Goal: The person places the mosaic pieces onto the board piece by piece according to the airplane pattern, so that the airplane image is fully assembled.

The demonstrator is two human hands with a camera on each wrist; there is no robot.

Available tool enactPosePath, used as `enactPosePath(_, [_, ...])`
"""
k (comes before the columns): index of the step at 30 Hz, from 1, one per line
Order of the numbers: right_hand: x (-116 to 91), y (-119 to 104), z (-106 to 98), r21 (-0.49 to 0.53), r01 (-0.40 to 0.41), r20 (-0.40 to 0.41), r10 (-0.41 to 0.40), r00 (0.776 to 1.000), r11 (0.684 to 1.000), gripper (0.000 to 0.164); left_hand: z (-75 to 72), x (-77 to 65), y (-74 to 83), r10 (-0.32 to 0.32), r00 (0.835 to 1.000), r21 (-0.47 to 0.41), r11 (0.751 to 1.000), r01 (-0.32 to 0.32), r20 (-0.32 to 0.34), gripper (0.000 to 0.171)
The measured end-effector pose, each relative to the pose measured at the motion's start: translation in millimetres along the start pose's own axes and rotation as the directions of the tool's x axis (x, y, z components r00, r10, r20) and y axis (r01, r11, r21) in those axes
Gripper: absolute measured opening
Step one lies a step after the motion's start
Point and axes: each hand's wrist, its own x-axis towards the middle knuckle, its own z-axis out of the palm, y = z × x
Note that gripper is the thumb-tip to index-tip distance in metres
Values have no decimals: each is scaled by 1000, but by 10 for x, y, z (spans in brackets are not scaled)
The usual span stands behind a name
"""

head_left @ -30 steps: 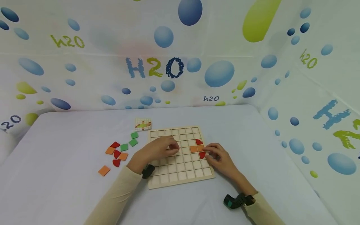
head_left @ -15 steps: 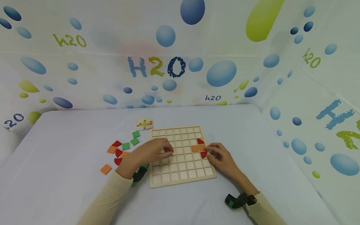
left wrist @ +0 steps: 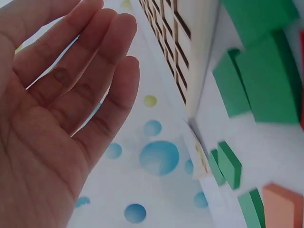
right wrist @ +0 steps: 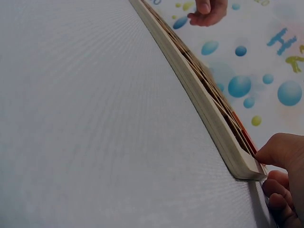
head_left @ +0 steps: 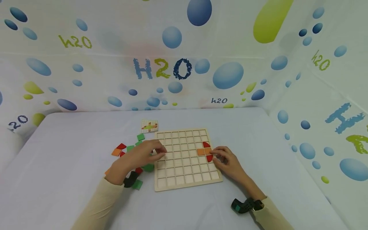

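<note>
My left hand [head_left: 138, 158] is over the left edge of the wooden grid board [head_left: 178, 166], its fingers loosely bent. The left wrist view shows the same palm and fingers [left wrist: 61, 95] with nothing held. My right hand [head_left: 230, 163] holds the board's right edge; in the right wrist view the thumb [right wrist: 280, 149] lies on the rim and the other fingers curl just outside it. Near that edge, two orange square tiles [head_left: 200, 152] sit in the grid between two red quarter-round tiles [head_left: 209, 158]. Green tiles [head_left: 148, 167] lie below my left wrist.
Loose orange tiles [head_left: 116, 152], red tiles [head_left: 121, 146] and green tiles [head_left: 141, 137] are left of the board, partly hidden by my left arm. A small pattern card [head_left: 149, 126] is behind the board. A bubble-printed sheet [head_left: 115, 76] forms the back wall.
My left hand has moved left from the middle of the board to its left edge. Green tiles by that wrist have come into view. My right hand stays at the board's edge.
</note>
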Motion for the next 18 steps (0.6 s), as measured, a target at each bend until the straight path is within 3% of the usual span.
enactPosePath(8, [-1,8,8,-12,10,-11,-10,1000,1000,28,-62,-147,-93,-25,999,34,999,26,-21,11])
enactPosePath(18, [-8,2,10,-12,-15,-5,15,1000,1000,28,-172,-338,-245,-119,992,6,993,120,-37,14])
